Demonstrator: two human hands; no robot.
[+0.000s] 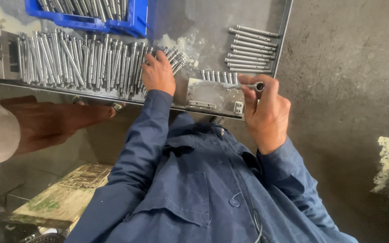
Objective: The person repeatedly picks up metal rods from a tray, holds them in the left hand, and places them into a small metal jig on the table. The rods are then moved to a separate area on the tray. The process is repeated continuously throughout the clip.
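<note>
My left hand [157,72] rests on the right end of a long row of shiny metal rods [86,60] lying side by side on a grey metal tray [212,27], fingers closed around a few of them. My right hand [266,108] holds one metal rod [248,85] by its ringed end, pointing left over the tray's front edge. Just beyond it stands a short row of rod ends [219,75]. A neat stack of rods [251,49] lies at the tray's far right. Both sleeves are dark blue.
A blue plastic bin [133,20] with more rods sits at the tray's back. Another person's arm and hand [55,121] reach under the tray's front edge on the left. A worn wooden block [64,193] lies below. Concrete floor [347,90] is at right.
</note>
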